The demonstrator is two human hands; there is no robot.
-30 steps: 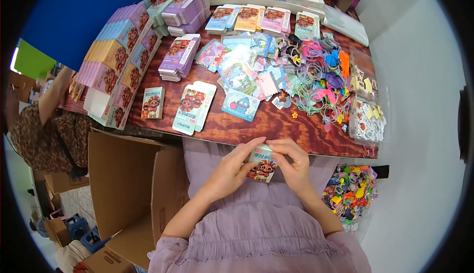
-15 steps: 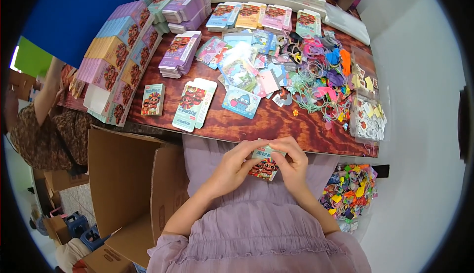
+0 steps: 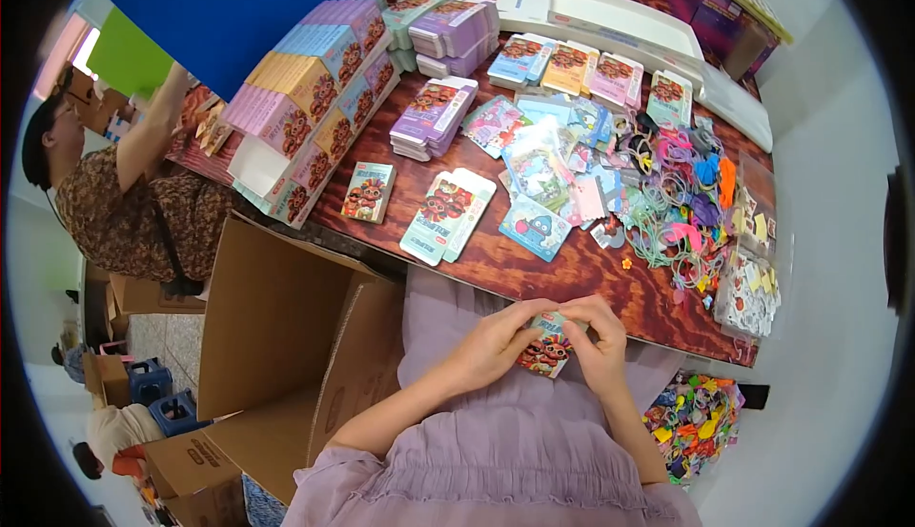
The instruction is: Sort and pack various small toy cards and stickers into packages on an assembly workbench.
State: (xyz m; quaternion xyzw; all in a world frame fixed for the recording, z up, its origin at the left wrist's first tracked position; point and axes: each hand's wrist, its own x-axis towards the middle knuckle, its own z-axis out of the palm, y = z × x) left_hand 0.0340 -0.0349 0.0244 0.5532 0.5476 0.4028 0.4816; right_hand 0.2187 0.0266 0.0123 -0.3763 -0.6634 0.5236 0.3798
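Just off the table's near edge, above my lap, a small pale-green printed card box point(image 3: 545, 354) sits between both hands. My left hand point(image 3: 488, 344) grips its left side, with the index finger along the top end. On the other side my right hand point(image 3: 599, 338) holds the top right corner, its thumb bent against the front. The fingertips at the top end partly hide it. On the table lie a flat green unfolded box point(image 3: 448, 216), a standing small box point(image 3: 368, 193) and a blue cartoon card point(image 3: 536, 228).
Purple flattened boxes point(image 3: 434, 117) lie behind, beside a tall stack of filled boxes point(image 3: 315, 89). Loose cards point(image 3: 543, 151) and tangled colourful bands point(image 3: 672, 184) cover the right. A large open carton point(image 3: 276, 317) stands at my left; a bag of trinkets point(image 3: 694, 422) is low right. Another person point(image 3: 124, 193) sits far left.
The whole view has swung left, so the table and my hands appear farther right and lower. Both hands keep their hold on the small box.
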